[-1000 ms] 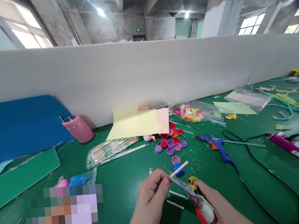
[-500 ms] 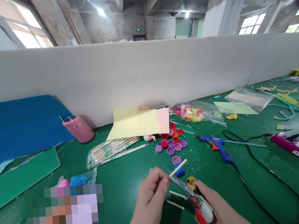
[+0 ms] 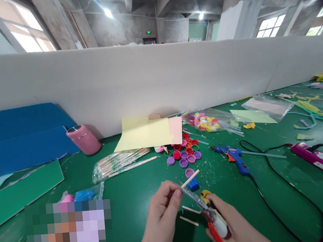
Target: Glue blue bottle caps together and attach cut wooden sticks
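My left hand (image 3: pixel 165 210) pinches a thin wooden stick (image 3: pixel 190 178) between thumb and forefinger, and the stick's free end points up to the right. In my right hand (image 3: pixel 227 216) is a pair of scissors (image 3: pixel 214 228) with silver blades and red and yellow on the handles. The blades reach toward my left fingertips and lie against or very close to the stick; exact contact is unclear. Below the blades, two short cut stick pieces (image 3: pixel 189 221) rest on the green table (image 3: pixel 124 221). A blue cap (image 3: pixel 193 184) sits just behind the stick.
Colourful bottle caps (image 3: pixel 183 155) cluster ahead, beside a bag of wooden sticks (image 3: pixel 122 162). To the right lie a blue glue gun (image 3: pixel 235 158) with its cord and a purple power strip (image 3: pixel 315 157). A pink cup (image 3: pixel 84 139) leans left, near blue boards (image 3: pixel 26 143).
Both hands hold nearly the same pose, with the stick and scissors barely shifted. The whole view has moved very slightly.
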A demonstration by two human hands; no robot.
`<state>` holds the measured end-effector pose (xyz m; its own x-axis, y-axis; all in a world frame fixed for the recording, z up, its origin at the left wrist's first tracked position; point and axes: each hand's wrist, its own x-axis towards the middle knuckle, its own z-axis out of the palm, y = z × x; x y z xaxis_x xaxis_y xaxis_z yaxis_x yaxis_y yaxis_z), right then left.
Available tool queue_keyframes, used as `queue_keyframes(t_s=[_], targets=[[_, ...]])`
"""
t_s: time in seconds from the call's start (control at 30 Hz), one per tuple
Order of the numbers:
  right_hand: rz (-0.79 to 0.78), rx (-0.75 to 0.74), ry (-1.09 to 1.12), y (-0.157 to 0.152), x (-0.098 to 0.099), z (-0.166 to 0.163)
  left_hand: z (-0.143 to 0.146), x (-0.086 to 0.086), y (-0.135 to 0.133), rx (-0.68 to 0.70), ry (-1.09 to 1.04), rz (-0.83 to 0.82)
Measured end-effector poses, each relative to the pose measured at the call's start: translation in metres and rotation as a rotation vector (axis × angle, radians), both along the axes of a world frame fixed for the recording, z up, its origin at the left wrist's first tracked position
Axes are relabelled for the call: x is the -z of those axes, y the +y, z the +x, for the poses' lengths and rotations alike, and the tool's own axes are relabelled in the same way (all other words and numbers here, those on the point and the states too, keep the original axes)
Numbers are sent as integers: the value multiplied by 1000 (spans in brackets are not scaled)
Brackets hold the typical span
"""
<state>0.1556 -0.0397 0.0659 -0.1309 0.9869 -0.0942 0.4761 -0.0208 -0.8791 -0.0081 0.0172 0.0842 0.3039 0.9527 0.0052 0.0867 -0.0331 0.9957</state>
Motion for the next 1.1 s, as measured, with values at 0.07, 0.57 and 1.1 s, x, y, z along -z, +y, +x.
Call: queue_keyframes(t_s=[0.07, 0.57, 1.1], targets=[[2, -2, 8, 0, 1, 0, -1, 2, 1, 11, -41, -45], [-33, -1, -56, -3, 7, 0, -1, 0, 1, 0, -13, -78], [41, -5, 12, 1, 16, -2, 0, -10, 0, -38, -2, -62]])
